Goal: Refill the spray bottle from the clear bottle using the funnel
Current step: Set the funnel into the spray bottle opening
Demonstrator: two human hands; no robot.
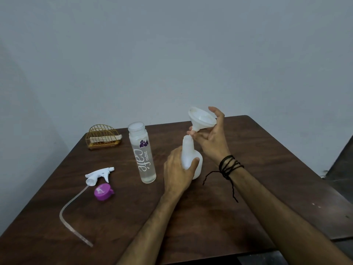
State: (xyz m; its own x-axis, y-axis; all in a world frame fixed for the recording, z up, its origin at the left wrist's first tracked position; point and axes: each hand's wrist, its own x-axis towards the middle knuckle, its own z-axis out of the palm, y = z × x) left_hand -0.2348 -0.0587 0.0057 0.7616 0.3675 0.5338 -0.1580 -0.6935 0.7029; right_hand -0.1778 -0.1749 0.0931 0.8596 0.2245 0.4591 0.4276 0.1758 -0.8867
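A white spray bottle [188, 150] without its head stands on the brown table, and my left hand [177, 172] grips its lower body. My right hand [211, 138] holds a white funnel [201, 118] tilted just above the bottle's open neck, its spout at the mouth. The clear bottle [142, 154], uncapped and with a purple-and-white label, stands upright to the left of my left hand. It looks nearly full of clear liquid.
The white trigger spray head [99, 175] with its long clear tube lies at the left front, next to a purple cap [103, 191]. A gold wire holder [104, 137] sits at the back left. The table's edge [305, 169] runs along the right.
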